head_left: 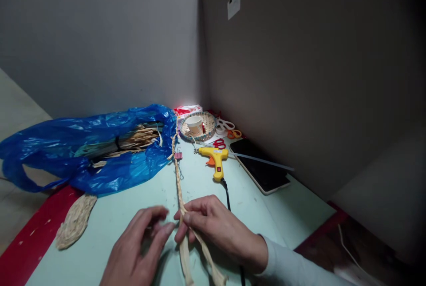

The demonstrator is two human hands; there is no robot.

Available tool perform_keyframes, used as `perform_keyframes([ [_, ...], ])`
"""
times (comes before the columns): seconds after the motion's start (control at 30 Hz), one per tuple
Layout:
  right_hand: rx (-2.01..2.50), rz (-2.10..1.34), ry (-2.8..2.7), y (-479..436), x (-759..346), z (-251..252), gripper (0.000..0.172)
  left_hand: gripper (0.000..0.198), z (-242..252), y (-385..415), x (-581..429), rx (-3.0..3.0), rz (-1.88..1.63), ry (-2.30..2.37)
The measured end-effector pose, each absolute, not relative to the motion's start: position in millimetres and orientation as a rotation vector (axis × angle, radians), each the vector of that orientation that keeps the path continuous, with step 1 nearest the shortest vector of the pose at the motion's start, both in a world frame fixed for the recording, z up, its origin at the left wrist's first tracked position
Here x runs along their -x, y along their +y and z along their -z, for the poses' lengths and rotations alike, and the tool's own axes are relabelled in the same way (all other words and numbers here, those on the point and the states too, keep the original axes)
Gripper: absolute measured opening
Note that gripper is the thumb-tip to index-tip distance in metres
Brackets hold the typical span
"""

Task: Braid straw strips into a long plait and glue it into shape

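A thin braid of pale dried plant strips (179, 184) runs down the table toward me, its far part beside the blue bag. My right hand (214, 228) pinches the braid at its near end, where loose strips (185, 257) fan out below the fingers. My left hand (140, 244) is just left of that spot, thumb and fingers apart, with nothing visible between them. A pink binder clip (178, 155) lies against the braid farther up.
A blue plastic bag (133, 175) holds a bundle of dried strips (140, 139). A yellow glue gun (216, 157), a black tablet-like device (261, 166), a woven basket (209, 127) with a cup (195, 124), scissors (224, 125) and an oval woven piece (76, 221) lie around.
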State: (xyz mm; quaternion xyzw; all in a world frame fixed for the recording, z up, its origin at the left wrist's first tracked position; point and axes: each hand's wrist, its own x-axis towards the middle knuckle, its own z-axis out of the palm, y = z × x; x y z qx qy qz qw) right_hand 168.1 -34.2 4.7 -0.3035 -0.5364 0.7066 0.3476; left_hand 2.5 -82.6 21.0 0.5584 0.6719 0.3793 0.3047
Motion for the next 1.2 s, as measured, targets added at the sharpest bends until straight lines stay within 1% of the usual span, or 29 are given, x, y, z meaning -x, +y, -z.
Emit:
perform_keyframes([
  [0.07,0.715,-1.824,-1.433,-34,-167,-2,0.029,0.049,-18,-67,-4,-1.191,-0.948,1.514],
  [0.1,0.69,-1.821,-1.449,-34,-167,0,0.031,0.051,-14,-61,-5,-1.076,-0.933,1.357],
  [0.13,0.671,-1.817,-1.466,-34,-167,2,0.033,0.05,-8,-58,-8,-0.986,-0.899,1.226],
  [0.2,0.66,-1.787,-1.511,-34,-166,7,0.032,0.047,3,-55,-13,-0.878,-0.859,1.11],
  [0.3,0.723,-1.702,-1.638,-33,-168,11,0.031,0.044,10,-57,-18,-0.901,-0.826,1.187],
  [0.4,0.844,-1.531,-1.833,-35,-174,6,0.035,0.035,8,-58,-18,-1.045,-0.883,1.249],
  [0.47,0.966,-1.311,-2.007,-39,-179,-2,0.034,0.031,5,-58,-17,-1.101,-0.923,1.283],
  [0.53,1.124,-1.03,-2.173,-46,-182,-9,0.029,0.029,3,-58,-16,-1.117,-0.918,1.367],
  [0.63,1.247,-0.49,-2.314,-57,-182,-9,0.015,0.037,4,-60,-16,-1.094,-0.888,1.45],
  [0.7,1.16,-0.129,-2.284,-64,-177,0,0.016,0.039,5,-61,-16,-1.075,-0.884,1.435],
  [0.77,1.018,0.145,-2.206,-70,-169,15,0.019,0.033,6,-62,-16,-1.018,-0.887,1.4],
  [0.87,0.836,0.377,-2.134,-75,-157,35,0.023,0.033,5,-64,-14,-0.884,-0.915,1.321],
  [0.93,0.741,0.377,-2.095,-77,-156,37,0.024,0.034,5,-65,-11,-0.841,-0.922,1.257],
  [1.0,0.726,0.203,-2.06,-77,-162,25,0.023,0.031,4,-65,-10,-0.833,-0.917,1.185],
  [1.03,0.754,0.039,-2.059,-76,-168,15,0.022,0.029,4,-65,-9,-0.826,-0.914,1.151],
  [1.1,1.042,-0.443,-2.069,-70,-179,-8,0.016,0.025,4,-64,-9,-0.801,-0.907,1.089],
  [1.2,1.127,-0.898,-2.128,-55,-186,-28,0.02,0.021,2,-64,-10,-0.763,-0.894,0.998],
])
